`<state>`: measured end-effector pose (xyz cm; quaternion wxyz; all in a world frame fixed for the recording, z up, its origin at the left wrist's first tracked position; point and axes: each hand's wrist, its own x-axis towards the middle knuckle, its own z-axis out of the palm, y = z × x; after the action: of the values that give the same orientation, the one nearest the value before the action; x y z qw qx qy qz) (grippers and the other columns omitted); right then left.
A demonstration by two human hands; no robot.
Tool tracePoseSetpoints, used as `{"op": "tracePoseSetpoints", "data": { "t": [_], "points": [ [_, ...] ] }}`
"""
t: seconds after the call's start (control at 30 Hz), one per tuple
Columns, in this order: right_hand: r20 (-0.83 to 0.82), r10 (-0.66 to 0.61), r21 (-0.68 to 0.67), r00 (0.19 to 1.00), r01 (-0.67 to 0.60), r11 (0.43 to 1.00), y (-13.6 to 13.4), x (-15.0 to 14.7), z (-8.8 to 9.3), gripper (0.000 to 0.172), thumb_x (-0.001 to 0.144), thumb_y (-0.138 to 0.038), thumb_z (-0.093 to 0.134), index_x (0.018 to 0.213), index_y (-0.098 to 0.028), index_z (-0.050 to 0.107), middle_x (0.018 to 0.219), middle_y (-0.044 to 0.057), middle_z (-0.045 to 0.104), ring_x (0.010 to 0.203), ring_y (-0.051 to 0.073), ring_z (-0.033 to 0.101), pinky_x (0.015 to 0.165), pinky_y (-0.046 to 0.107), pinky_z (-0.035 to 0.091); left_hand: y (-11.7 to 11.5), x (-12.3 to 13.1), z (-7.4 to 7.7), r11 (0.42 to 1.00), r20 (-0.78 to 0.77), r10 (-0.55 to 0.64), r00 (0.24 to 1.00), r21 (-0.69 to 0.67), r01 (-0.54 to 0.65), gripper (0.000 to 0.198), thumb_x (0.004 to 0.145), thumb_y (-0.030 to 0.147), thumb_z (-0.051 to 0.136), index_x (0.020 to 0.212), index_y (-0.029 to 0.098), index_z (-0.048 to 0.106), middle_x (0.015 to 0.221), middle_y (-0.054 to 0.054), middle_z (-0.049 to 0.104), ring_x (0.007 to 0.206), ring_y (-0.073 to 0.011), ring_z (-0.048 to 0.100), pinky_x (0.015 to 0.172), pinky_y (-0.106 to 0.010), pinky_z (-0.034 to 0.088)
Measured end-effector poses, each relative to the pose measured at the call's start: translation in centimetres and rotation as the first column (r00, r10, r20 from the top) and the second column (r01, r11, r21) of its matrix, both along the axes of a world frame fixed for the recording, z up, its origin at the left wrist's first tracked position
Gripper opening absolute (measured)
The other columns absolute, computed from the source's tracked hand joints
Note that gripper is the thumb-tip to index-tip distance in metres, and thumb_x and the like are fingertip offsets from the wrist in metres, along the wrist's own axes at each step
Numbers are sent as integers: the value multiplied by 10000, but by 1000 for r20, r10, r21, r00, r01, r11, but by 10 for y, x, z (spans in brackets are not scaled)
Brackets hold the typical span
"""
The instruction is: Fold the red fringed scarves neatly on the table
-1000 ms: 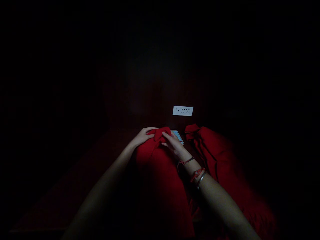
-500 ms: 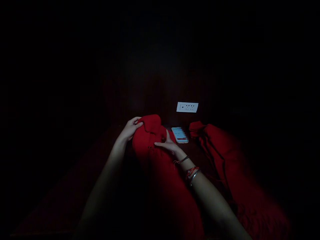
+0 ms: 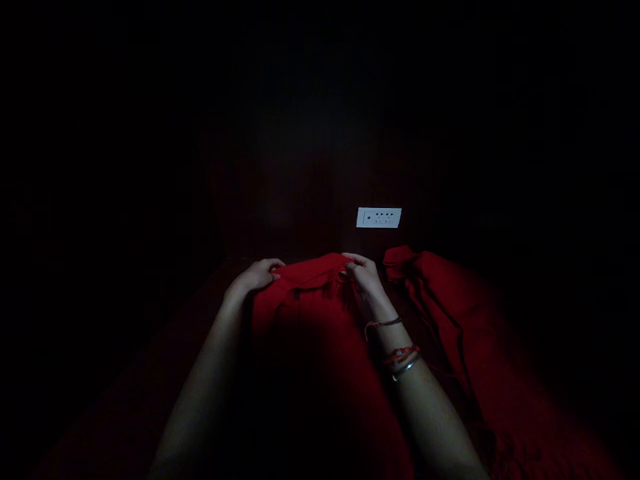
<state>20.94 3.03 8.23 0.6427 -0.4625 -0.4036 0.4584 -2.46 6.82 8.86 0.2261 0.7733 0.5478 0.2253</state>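
A red fringed cloth (image 3: 315,269) stretches between my two hands, its far edge raised and its length running down toward me into shadow. My left hand (image 3: 259,274) pinches the cloth's left corner between thumb and fingers. At the right corner, beside some fringe, my right hand (image 3: 363,272) is closed on the same cloth. Bracelets (image 3: 401,355) circle my right wrist and forearm.
A second red cloth (image 3: 465,313) lies to the right, bunched at its far end and fringed at its near end. A white socket plate (image 3: 379,217) is on the dark wall ahead. Most surroundings are lost in darkness.
My right hand has moved up and right, from open beside the cloth to gripping its corner. The cloth's far edge is now spread wide, and the phone is no longer visible.
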Motion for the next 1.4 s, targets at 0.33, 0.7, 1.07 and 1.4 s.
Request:
{"op": "tracePoseSetpoints", "data": {
  "t": [0.33,0.7,1.07,1.4],
  "points": [
    [-21,197,164,980,-191,968,-15,0,-24,264,615,-228,564,878,-206,543,910,38,603,837,153,561,744,308,452,-26,75,-13,884,398,-461,793,128,449,704,642,372,569,1253,157,292,1277,-76,369,1114,-203,392,912,-288,324],
    [639,74,314,766,-347,884,-5,-1,5,374,627,-267,589,991,-188,560,1015,38,576,936,166,508,860,326,367,-27,67,5,940,321,-227,920,320,120,468,583,357,618,1000,165,528,972,-33,580,886,-206,532,814,-313,396],
    [150,177,310,973,-216,926,14,-23,-1,316,695,-266,443,996,-181,487,960,61,590,870,171,551,793,334,425,-19,66,-2,968,551,-242,799,198,157,495,681,299,541,1148,193,415,1026,-53,562,922,-192,526,836,-347,386],
    [755,-57,370,653,-353,859,-17,-5,31,644,579,-289,637,1176,-178,420,1172,85,419,1074,189,397,927,327,303,-13,62,0,900,353,-126,927,434,-42,200,695,346,520,682,159,592,1143,-72,434,1066,-187,400,925,-298,296]
  ]
}}
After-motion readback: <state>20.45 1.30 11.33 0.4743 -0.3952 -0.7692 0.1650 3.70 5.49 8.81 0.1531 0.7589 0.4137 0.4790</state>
